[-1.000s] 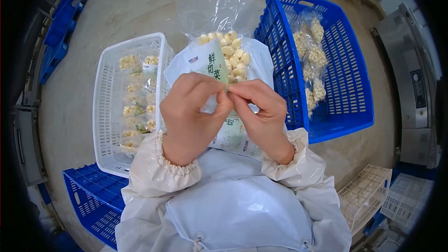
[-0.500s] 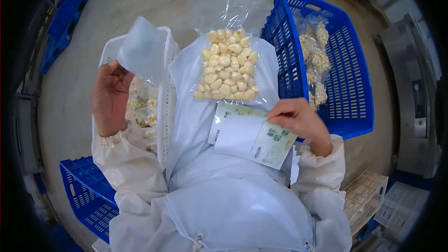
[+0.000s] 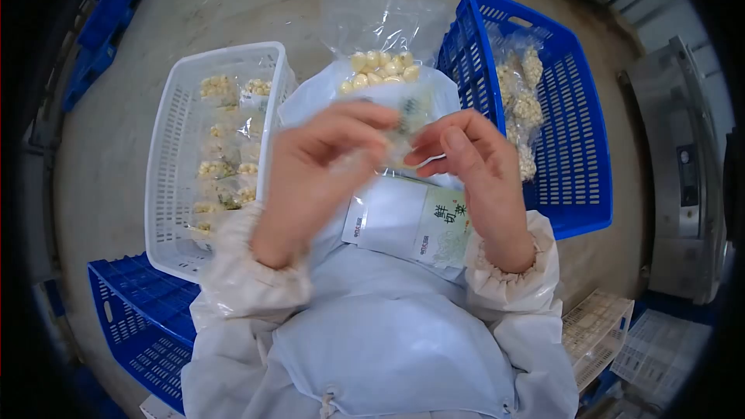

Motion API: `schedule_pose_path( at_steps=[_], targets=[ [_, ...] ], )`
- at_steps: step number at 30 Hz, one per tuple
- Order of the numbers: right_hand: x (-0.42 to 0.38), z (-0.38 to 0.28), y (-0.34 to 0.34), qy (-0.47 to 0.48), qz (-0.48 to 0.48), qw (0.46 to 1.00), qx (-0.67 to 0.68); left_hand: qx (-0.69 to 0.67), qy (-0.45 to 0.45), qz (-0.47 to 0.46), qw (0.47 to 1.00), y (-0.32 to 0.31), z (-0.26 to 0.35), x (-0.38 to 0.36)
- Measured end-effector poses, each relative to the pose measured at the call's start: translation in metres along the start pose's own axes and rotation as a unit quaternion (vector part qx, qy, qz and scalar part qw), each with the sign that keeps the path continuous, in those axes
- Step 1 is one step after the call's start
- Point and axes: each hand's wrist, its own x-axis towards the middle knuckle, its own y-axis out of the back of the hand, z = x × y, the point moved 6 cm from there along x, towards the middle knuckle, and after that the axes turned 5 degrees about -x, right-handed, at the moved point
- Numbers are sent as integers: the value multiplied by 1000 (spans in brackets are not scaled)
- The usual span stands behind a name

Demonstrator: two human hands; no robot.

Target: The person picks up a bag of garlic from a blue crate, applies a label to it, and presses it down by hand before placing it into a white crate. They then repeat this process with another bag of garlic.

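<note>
A clear bag of peeled garlic cloves (image 3: 380, 70) lies across my apron-covered lap, its lower part hidden behind my hands. Between my hands, over the bag, is a label with green print (image 3: 417, 109), smeared by motion. My left hand (image 3: 330, 159) is blurred, its fingers closed at the label's left side. My right hand (image 3: 481, 167) has its fingers curled in at the label's right edge; its exact grip is partly hidden. Below them a stack of printed labels (image 3: 388, 217), white and green with dark characters, rests on my lap.
A white crate (image 3: 167, 155) with several small bags of garlic stands at my left. The blue crate (image 3: 578, 124) at my right holds bagged garlic too. Another blue crate (image 3: 147, 334) sits at lower left, a pale crate (image 3: 597, 334) at lower right. Steel equipment (image 3: 687, 171) stands far right.
My left hand has swung from over the white crate to the middle, bringing the sheet it held over the garlic bag. My right hand has left the label stack and moved up beside it.
</note>
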Motion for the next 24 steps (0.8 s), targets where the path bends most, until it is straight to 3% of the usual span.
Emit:
schedule_pose_path(
  at_steps=[1, 2, 6, 9, 11, 14, 17, 24],
  targets=[
    [1, 5, -3, -19, -18, 999, 38, 62, -53, -64, 995, -16, -9, -2],
    [1, 7, 2, 5, -4, 1000, -29, 150, -144, -76, 975, -31, -7, -7],
    [1, 16, 13, 12, 99, 994, 52, 153, -159, -123, 968, -48, -7, -13],
    [3, 14, 18, 52, 109, 988, 94, 240, -161, 24, 957, -8, -13, 0],
    [8, 17, 19, 48, 75, 989, 118, 74, -69, 109, 989, 20, -32, 15],
    [16, 22, 16, 45, 50, 991, 117, -126, 94, 63, 986, 34, -47, 26],
    [23, 31, 17, 43, 24, 994, 95, -133, 132, 37, 982, 38, -49, 25],
    [28, 37, 25, 15, 17, 1000, 5, -36, 61, 52, 996, 43, -48, 32]
  ],
)
